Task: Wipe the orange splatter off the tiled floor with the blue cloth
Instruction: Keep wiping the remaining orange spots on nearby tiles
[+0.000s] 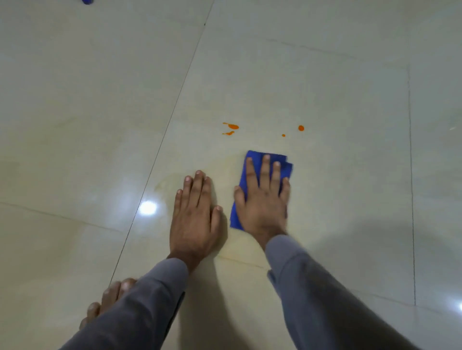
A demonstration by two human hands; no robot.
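Observation:
Orange splatter marks the pale tiled floor (325,100): two streaked drops (231,128) on the left and two round dots (300,128) to the right. A folded blue cloth (277,162) lies flat on the floor just below the dots. My right hand (262,197) presses on the cloth with straight, spread fingers. My left hand (195,214) rests flat on the bare tile beside it, palm down, fingers straight. A faint yellowish wet smear (172,182) spreads around both hands.
A bare foot (110,297) stands on the tile at the lower left, beside my left sleeve. Dark grout lines (160,147) cross the floor. A small blue object (87,1) shows at the top left edge. A lamp's glare (148,207) shines left of my hand.

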